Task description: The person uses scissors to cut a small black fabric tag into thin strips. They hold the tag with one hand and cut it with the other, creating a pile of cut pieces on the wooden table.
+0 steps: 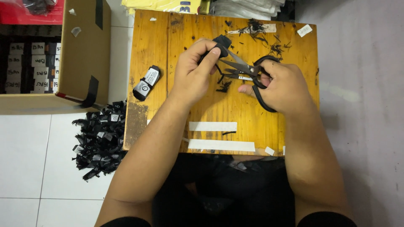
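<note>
Left hand (194, 69) pinching small black fabric piece (222, 43) btwn thumb and fingers, held up over small orange-brown wooden table (151, 46); right hand (283, 86) clenched thru loops of black-handled metal scissors (248, 71), fingers curled round handles; blades parted, tips pointing left toward fabric piece, just beside it, w/ a dark strip hanging between blades and left hand; exact contact of blade w/ fabric not clear.

Both hands above centre-back of table top; black thread and fabric scraps (256, 29) scattered at far edge and a few under scissors; rolled black bundle w/ white label (146, 83) lying on left part of table, apart from both hands; two strips of white tape (213, 126) stuck across near part of top, smaller white tape bits at corners.

Left of table on white tiled floor (25, 155): loose heap of black pieces w/ white tags (100, 141), touching table's left edge at floor level; behind it open brown cardboard box (84, 50) w/ black tape on flap, rows of black labelled packs (33, 67) inside; grey floor surface (362, 105) to right; yellow and white stacked stuff at top edge, partly cut off; dark clothing on lap below table.
</note>
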